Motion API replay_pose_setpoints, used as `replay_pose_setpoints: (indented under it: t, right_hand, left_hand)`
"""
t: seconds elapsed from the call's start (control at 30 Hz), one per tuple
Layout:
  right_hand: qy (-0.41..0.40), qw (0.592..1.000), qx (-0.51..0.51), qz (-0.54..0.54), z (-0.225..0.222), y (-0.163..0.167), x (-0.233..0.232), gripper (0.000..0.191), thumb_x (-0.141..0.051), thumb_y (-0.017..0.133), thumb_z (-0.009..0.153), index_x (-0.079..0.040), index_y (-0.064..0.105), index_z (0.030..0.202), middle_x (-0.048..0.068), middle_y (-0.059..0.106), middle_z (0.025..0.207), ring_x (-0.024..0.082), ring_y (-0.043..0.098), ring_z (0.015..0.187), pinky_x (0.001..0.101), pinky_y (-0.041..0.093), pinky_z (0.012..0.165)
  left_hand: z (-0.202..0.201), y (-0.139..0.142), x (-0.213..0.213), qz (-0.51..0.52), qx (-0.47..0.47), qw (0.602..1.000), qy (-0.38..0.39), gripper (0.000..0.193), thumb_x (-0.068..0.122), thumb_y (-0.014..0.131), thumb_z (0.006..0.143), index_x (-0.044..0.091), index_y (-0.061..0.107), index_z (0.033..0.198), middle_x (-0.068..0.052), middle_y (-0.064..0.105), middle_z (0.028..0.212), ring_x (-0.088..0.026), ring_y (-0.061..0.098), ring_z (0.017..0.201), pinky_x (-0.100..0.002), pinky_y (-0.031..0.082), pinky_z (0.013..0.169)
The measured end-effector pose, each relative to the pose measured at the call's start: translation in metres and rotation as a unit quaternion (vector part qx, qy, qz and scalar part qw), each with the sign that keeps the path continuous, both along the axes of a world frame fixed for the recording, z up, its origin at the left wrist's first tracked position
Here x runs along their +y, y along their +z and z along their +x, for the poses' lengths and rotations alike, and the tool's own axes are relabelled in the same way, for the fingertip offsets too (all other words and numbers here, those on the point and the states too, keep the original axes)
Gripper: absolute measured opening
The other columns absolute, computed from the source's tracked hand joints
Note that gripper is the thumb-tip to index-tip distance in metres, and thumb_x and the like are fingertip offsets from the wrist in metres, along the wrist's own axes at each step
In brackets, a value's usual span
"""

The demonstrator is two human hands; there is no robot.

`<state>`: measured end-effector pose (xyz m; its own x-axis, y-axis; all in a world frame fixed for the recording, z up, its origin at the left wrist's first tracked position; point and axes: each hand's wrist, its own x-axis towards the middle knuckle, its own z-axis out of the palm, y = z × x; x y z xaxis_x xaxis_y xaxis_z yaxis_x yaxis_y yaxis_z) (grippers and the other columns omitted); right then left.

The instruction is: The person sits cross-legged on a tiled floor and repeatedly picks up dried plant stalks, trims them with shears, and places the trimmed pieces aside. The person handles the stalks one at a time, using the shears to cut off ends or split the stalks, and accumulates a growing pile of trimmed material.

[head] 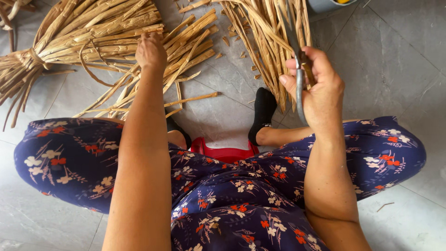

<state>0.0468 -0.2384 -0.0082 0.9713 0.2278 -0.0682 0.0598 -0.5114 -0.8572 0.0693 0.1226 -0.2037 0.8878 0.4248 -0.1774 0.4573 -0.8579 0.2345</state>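
Left hand [150, 51] reached into loose straw stalks [186, 42], fingers hidden, grip unclear. Right hand [316, 88] clenched around a curved blade [299, 93], probably a sickle.

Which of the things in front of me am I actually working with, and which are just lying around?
In use:
- left hand reaching into the loose dry stalks
- right hand gripping a curved metal blade

Lying about:
- tied bundle of stalks
- stalk pile at right
- grey container
- red stool
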Motion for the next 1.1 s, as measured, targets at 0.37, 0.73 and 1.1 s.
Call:
replay_pose_setpoints:
  t: [0.37,0.73,1.1]
  right_hand:
    - [-0.009,1.0,-0.002,-0.027,0.006,-0.004,0.013,0.048,-0.004,0.083,0.093,-0.002,0.06,0.135,0.007,0.077,0.113,0.011,0.072,0.099,0.0254,0.057,0.087]
    - [-0.067,0.958,-0.025,0.279,0.02,-0.02,0.019,0.041,0.001,0.076,0.104,-0.005,0.055,0.139,0.015,0.074,0.118,0.016,0.072,0.11,0.0259,0.057,0.093]
    - [-0.076,0.874,-0.014,0.479,0.021,0.004,0.029,0.042,-0.002,0.074,0.102,-0.006,0.052,0.137,0.016,0.074,0.115,0.013,0.063,0.082,0.0243,0.051,0.075]
  left_hand:
    - [-0.002,-0.023,0.008,0.099,0.076,0.992,0.006,0.013,0.015,0.052,0.099,0.007,0.062,0.102,-0.018,0.064,0.122,-0.032,0.068,0.095,-0.041,0.058,0.07]
    - [0.056,0.078,-0.067,-0.552,-0.108,0.816,-0.132,0.005,0.009,0.07,0.099,0.006,0.07,0.102,-0.007,0.077,0.089,-0.008,0.066,0.069,-0.024,0.055,0.06]
    - [-0.015,0.167,-0.11,-0.58,0.028,0.771,-0.262,0.011,0.016,0.067,0.099,0.007,0.069,0.105,-0.001,0.078,0.088,-0.006,0.064,0.068,-0.022,0.051,0.058]
